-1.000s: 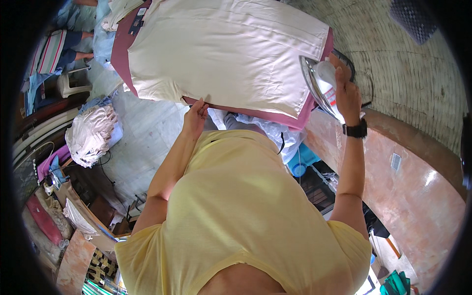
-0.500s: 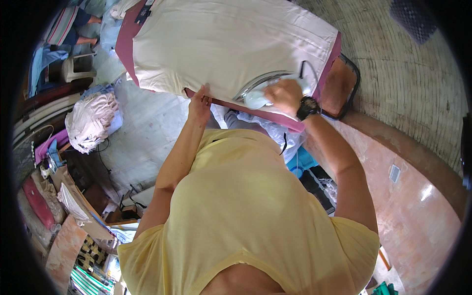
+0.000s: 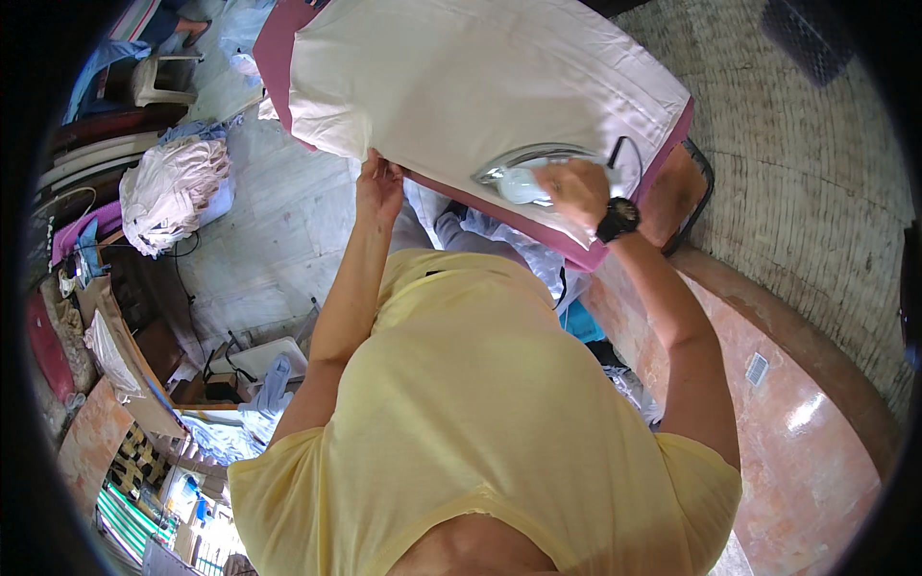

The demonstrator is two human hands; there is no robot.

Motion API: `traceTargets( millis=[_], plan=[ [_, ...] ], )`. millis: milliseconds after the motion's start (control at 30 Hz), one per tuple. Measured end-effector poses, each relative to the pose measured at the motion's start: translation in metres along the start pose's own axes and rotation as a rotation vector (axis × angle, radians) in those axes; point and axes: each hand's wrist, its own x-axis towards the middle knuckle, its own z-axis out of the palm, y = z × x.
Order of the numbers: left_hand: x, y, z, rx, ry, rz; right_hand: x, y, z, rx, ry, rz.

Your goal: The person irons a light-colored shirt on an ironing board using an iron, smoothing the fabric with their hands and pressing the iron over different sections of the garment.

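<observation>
A cream garment (image 3: pixel 451 86) lies spread over a maroon-covered ironing board (image 3: pixel 276 60) in front of me. My right hand (image 3: pixel 574 192) is wrapped around the handle of a clothes iron (image 3: pixel 526 182). The iron rests on the cloth near the board's near right edge, its pointed end turned left. At the near edge, my left hand (image 3: pixel 380 182) is closed, with its fingertips pinching the garment's border. A black watch sits on my right wrist.
A heap of pale laundry (image 3: pixel 178 192) lies at the left, beside a light stool (image 3: pixel 165 81). A black metal frame (image 3: pixel 706 182) sticks out at the board's right end. A pinkish stone surface (image 3: pixel 768 422) curves along the right. Another person's foot (image 3: pixel 196 31) shows at the upper left.
The view has turned slightly. My left hand has moved left along the garment's near edge and now pinches it. My right hand has shifted the iron a little across the cloth.
</observation>
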Motion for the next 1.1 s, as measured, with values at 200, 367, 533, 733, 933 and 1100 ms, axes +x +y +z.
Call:
traceTargets(
  millis=[200,367,533,733,933,1100],
  plan=[
    [0.001,-0.011,-0.001,0.505,0.304,0.371,0.042,-0.080,0.027,0.127,-0.005,-0.010],
    [0.001,-0.024,-0.018,0.583,0.542,0.502,0.017,-0.043,0.017,0.083,0.129,-0.039],
    [-0.046,-0.044,0.039,1.346,-0.359,0.864,-0.041,0.081,-0.018,0.030,0.046,0.176],
    [-0.023,-0.060,0.064,1.482,-0.674,0.996,-0.037,0.067,0.035,0.036,0.129,0.043],
    [-0.005,-0.052,0.079,1.569,-0.708,1.049,-0.015,-0.011,0.028,-0.050,0.095,0.032],
    [0.001,-0.063,0.068,1.860,-0.857,1.240,-0.029,0.065,-0.012,-0.101,0.039,0.117]
  ],
)
